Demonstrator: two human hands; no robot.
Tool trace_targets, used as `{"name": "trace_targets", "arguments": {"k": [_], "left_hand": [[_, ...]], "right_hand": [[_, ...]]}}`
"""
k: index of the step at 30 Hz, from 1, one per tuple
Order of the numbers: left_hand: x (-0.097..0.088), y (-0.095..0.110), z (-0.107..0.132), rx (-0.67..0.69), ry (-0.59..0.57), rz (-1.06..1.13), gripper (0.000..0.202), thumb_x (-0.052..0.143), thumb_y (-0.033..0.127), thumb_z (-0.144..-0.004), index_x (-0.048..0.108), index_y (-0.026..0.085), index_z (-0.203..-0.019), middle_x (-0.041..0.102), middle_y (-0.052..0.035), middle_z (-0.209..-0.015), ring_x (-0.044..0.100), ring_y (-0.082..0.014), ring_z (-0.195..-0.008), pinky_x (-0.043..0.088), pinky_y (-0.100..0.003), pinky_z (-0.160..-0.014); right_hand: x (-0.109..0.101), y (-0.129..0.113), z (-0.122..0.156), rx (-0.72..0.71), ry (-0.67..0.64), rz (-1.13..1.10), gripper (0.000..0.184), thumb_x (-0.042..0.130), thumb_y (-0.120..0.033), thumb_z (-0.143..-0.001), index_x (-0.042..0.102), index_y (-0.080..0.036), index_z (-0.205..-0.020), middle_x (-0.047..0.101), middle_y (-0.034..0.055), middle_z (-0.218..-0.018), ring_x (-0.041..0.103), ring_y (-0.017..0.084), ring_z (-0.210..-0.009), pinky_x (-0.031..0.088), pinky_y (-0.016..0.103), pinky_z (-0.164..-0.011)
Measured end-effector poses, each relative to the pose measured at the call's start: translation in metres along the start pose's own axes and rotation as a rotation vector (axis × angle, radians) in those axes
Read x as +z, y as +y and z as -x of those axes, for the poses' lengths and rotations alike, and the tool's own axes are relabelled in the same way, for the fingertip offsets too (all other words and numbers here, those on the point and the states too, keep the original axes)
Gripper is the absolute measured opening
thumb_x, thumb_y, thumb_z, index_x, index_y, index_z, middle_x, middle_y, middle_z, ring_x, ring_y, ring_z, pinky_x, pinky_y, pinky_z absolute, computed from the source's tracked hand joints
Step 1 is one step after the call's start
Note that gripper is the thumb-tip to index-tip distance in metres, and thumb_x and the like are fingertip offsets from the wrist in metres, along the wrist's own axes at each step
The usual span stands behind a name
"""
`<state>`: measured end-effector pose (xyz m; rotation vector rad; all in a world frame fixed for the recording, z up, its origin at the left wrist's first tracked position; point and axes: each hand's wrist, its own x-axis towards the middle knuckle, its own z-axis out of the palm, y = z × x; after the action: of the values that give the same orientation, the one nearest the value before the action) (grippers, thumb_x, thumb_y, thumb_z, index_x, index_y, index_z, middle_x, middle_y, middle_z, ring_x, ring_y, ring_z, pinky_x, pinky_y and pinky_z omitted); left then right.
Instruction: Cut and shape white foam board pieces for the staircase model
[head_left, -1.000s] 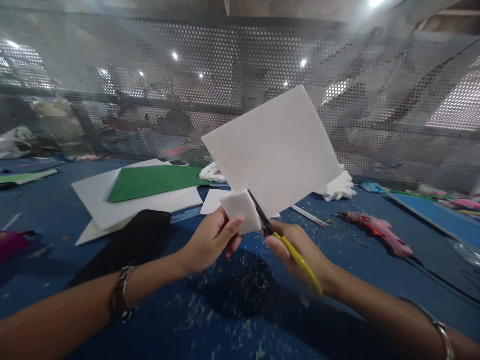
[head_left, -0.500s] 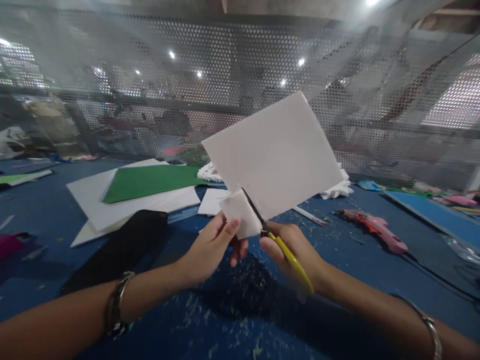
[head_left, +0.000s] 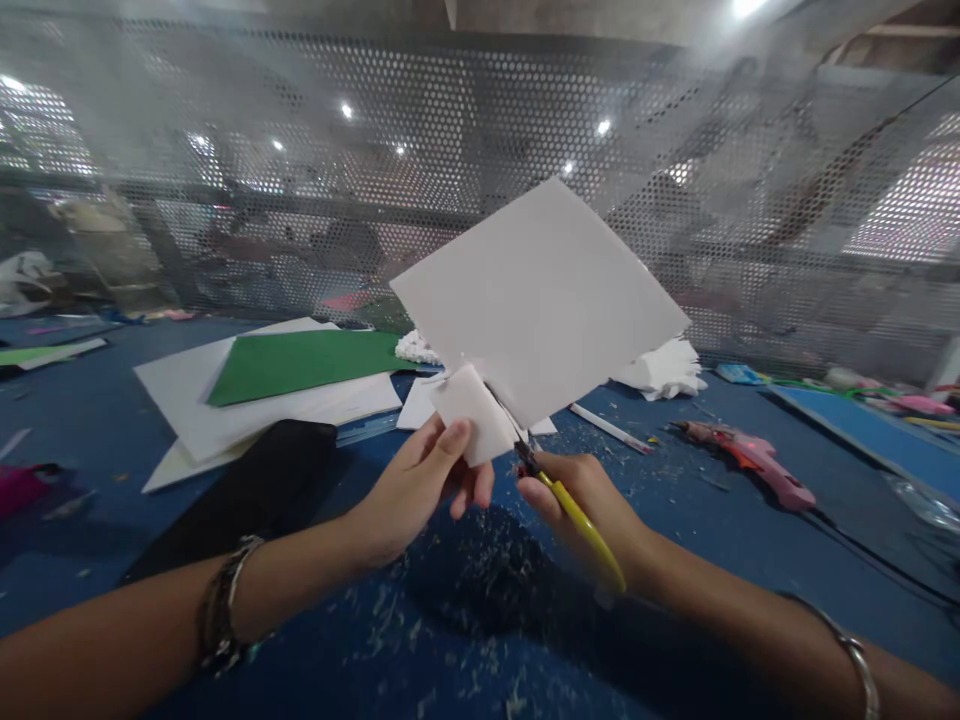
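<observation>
My left hand (head_left: 431,465) pinches a small white piece (head_left: 474,412) between thumb and fingers, at the lower left of a large white foam sheet (head_left: 540,290). The sheet is held up above the table, tilted with one corner pointing upward. My right hand (head_left: 585,500) grips scissors (head_left: 589,535) with yellow handles, fingers wrapped round them. Their dark blades lie in the gap between the small piece and the sheet, partly hidden by the white material. Whether a strip still joins the two near the top of the gap is hard to tell.
On the blue table (head_left: 637,650), a green sheet (head_left: 307,365) lies over white sheets (head_left: 187,395) at left, beside a black object (head_left: 247,480). A pink glue gun (head_left: 750,460) with a cord lies right, near a blue board (head_left: 862,430). Small scraps are scattered about. Perforated metal (head_left: 480,150) stands behind.
The large sheet has turned clockwise, its upper corner moving left. The gap beside the small piece looks wider, and my left hand with the piece has shifted slightly left and up.
</observation>
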<state>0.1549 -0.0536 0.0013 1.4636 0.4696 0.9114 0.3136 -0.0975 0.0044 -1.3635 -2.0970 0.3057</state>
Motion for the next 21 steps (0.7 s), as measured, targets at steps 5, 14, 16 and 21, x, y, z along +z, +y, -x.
{"name": "trace_targets", "arguments": {"k": [5, 14, 16, 21], "left_hand": [[-0.003, -0.002, -0.003, 0.008, -0.062, -0.026, 0.027, 0.035, 0.044, -0.082, 0.039, 0.019, -0.075, 0.048, 0.0058, -0.047, 0.036, -0.0048, -0.034, 0.025, -0.017, -0.033], [-0.007, -0.005, -0.005, 0.032, -0.096, -0.118, 0.026, 0.034, 0.043, -0.081, 0.038, 0.018, -0.076, 0.048, 0.0053, -0.048, 0.038, -0.0050, -0.036, 0.028, -0.018, -0.034], [-0.008, -0.005, -0.005, 0.033, -0.104, -0.143, 0.025, 0.034, 0.042, -0.081, 0.037, 0.018, -0.075, 0.047, 0.0056, -0.047, 0.038, -0.0049, -0.036, 0.028, -0.018, -0.034], [-0.011, -0.005, -0.008, 0.014, -0.100, -0.189, 0.025, 0.032, 0.042, -0.080, 0.036, 0.019, -0.073, 0.045, 0.0060, -0.047, 0.038, -0.0050, -0.035, 0.029, -0.017, -0.034]], "right_hand": [[-0.003, -0.001, 0.002, -0.002, -0.026, 0.018, 0.041, 0.029, -0.045, -0.082, 0.049, -0.015, -0.063, 0.041, -0.0021, -0.050, 0.034, 0.008, -0.043, 0.026, 0.022, -0.043], [-0.004, 0.000, 0.001, -0.012, -0.033, 0.061, 0.032, 0.031, -0.039, -0.081, 0.043, -0.017, -0.061, 0.039, -0.0021, -0.050, 0.034, 0.008, -0.044, 0.026, 0.022, -0.043], [-0.005, 0.000, 0.001, -0.018, -0.032, 0.063, 0.031, 0.031, -0.038, -0.081, 0.043, -0.017, -0.061, 0.039, -0.0024, -0.050, 0.033, 0.008, -0.043, 0.026, 0.022, -0.043], [-0.007, -0.003, 0.001, 0.025, -0.034, 0.054, 0.036, 0.030, -0.041, -0.082, 0.040, -0.018, -0.056, 0.036, -0.0041, -0.045, 0.029, 0.006, -0.039, 0.023, 0.021, -0.039]]}}
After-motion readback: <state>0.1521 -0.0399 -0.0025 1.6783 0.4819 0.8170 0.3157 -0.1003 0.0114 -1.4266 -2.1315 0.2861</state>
